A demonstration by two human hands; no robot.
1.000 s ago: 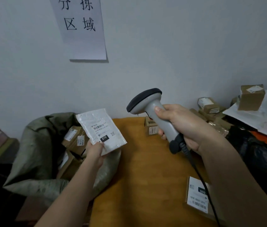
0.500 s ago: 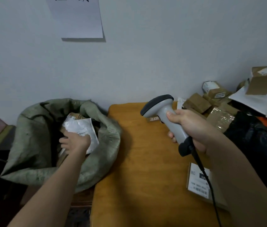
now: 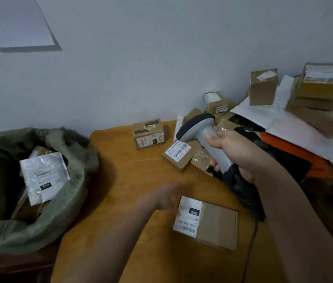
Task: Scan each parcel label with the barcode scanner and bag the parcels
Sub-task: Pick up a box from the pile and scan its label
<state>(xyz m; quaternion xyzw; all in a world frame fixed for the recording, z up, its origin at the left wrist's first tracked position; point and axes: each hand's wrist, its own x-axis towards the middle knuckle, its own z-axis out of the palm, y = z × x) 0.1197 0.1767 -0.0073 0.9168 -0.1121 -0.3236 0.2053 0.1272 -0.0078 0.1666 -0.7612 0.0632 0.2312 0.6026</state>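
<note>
My right hand [image 3: 235, 152] grips the grey barcode scanner [image 3: 202, 135] above the right side of the wooden table [image 3: 120, 180], its dark head facing left. My left hand [image 3: 161, 198] is blurred, fingers extended and holding nothing, just left of a flat cardboard parcel [image 3: 208, 222] with a white label that lies on the table's near part. The white plastic mailer [image 3: 44, 176] lies label up inside the open green sack [image 3: 59, 211], on top of brown boxes.
A small taped box [image 3: 148, 133] and a labelled box [image 3: 178, 155] stand further back on the table. A heap of cardboard parcels [image 3: 263, 88], white envelopes and black bags fills the right. The scanner's black cable [image 3: 251, 242] hangs down. A paper sheet [image 3: 16, 23] hangs on the wall.
My left hand let go of the white mailer in the sack and swung right to the flat parcel on the table. The view tilted down and right; the scanner stayed in my right hand.
</note>
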